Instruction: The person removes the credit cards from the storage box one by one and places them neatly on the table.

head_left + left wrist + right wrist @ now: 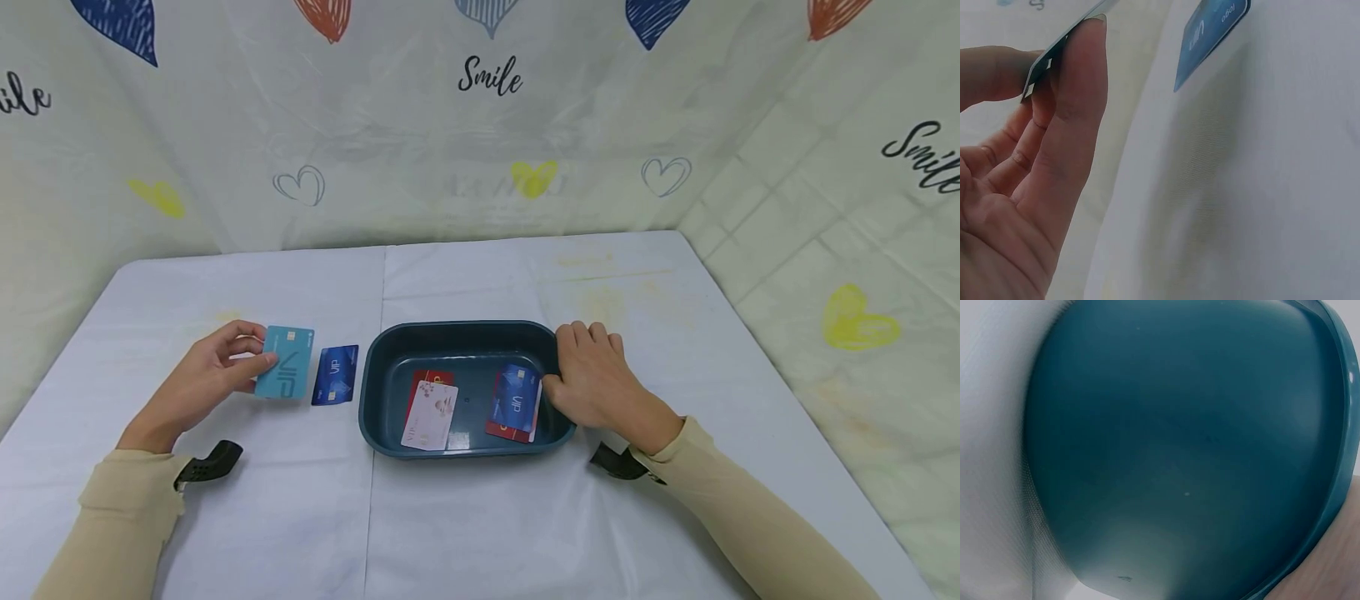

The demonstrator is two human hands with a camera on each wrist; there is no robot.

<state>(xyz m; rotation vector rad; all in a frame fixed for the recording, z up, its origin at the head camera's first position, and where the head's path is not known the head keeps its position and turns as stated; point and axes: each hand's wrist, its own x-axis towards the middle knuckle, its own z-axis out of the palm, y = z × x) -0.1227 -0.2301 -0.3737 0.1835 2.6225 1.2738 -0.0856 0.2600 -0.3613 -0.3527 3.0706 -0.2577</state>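
Between thumb and fingers, my left hand [210,367] pinches a light-blue VIP card [288,362], held up just off the table. In the left wrist view that card [1054,56] shows almost edge-on. A dark-blue VIP card [335,375] lies on the table between it and a dark teal tray [465,327]. My right hand [600,379] grips the tray's right end, thumb over the rim. Inside the tray, a white card [430,417] overlaps a red card [442,377] on the left. On the right, a blue VIP card [515,398] covers parts of a red card [506,432] and a whitish one.
A white cloth [465,533] covers the table, with a crease running front to back left of the tray. Behind it hangs a pale curtain [405,150] printed with hearts and the word Smile. Dark straps [210,463] sit at both wrists.
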